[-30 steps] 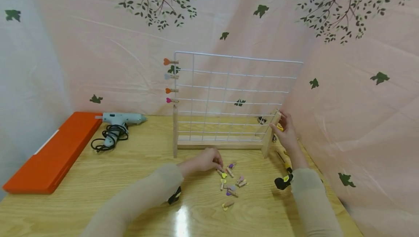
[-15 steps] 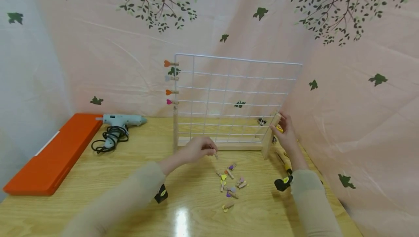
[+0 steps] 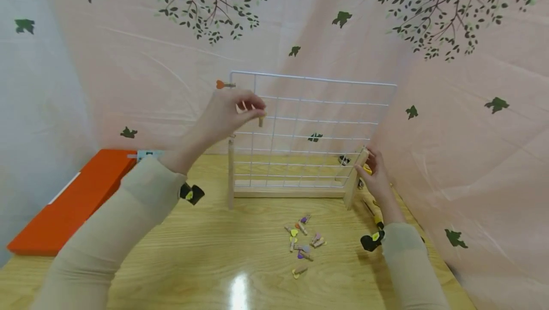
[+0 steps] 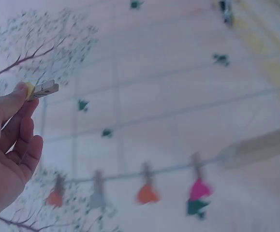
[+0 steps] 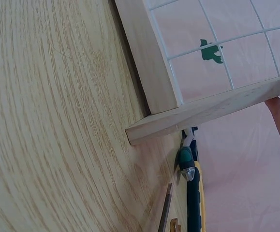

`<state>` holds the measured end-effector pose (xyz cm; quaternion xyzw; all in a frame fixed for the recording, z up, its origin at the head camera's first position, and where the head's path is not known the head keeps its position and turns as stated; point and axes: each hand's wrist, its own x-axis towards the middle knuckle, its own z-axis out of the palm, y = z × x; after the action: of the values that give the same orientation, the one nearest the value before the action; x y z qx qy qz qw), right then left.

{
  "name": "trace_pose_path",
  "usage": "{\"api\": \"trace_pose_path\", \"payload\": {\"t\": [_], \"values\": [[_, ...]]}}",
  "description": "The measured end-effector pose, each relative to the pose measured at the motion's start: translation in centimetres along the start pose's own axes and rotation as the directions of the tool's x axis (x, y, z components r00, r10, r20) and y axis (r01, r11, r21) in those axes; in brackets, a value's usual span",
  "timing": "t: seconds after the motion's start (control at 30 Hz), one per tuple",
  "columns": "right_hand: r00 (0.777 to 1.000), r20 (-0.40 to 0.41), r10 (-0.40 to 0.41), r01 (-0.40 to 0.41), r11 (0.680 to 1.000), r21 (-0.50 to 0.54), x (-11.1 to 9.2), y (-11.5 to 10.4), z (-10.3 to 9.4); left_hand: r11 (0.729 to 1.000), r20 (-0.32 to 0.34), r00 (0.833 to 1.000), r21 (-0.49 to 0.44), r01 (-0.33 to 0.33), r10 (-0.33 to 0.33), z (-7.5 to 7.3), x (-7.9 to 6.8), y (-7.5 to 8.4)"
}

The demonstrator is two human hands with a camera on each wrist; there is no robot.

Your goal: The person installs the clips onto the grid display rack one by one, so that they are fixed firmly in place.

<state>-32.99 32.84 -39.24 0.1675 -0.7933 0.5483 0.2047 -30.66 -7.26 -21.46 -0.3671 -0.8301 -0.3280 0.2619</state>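
Note:
My left hand (image 3: 229, 112) pinches a small wooden clothespin (image 4: 45, 90) with a yellow decoration between thumb and forefinger. It is in front of the upper left part of the white wire grid (image 3: 306, 77). Along the grid's left side, the left wrist view shows two orange clothespins (image 4: 147, 192), a grey one (image 4: 97, 199) and a pink one (image 4: 199, 188). My right hand (image 3: 375, 172) holds the right wooden post (image 3: 356, 179) of the grid's stand near its top, thumb in front. More clothespins (image 3: 302, 248) with coloured hearts lie scattered on the table before the stand.
An orange case (image 3: 64, 205) lies at the left, with a pale blue glue gun (image 3: 148, 154) partly hidden behind my left arm. Tools, among them a yellow-and-black screwdriver (image 3: 376, 219), lie right of the stand. A printed curtain (image 3: 171, 72) hangs behind the table.
My left hand has lifted a clothespin from the scattered group and carried it up and left to the grid's upper left. The right hand stays on the post.

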Motion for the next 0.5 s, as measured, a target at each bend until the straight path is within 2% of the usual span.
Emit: {"api": "trace_pose_path", "payload": {"t": [0.1,0.2,0.33,0.5], "values": [[1.000,0.005,-0.001,0.001,1.000,-0.003,0.0,0.0,-0.1,0.998,-0.101,0.995,0.055,0.018,-0.012,-2.5,2.3,-0.2],[1.000,0.003,0.004,-0.004,1.000,0.001,0.0,0.1,-0.1,0.991,-0.165,0.985,0.108,0.074,-0.055,-4.3,4.2,-0.5],[1.000,0.000,-0.015,0.015,1.000,0.013,0.0,0.2,-0.1,0.978,-0.179,0.977,0.148,0.145,-0.118,-5.4,5.9,-0.8],[0.999,0.005,-0.042,0.042,0.999,0.004,0.0,0.3,0.0,0.964,-0.156,0.964,0.123,0.237,-0.217,-5.7,6.6,-1.1]]}}
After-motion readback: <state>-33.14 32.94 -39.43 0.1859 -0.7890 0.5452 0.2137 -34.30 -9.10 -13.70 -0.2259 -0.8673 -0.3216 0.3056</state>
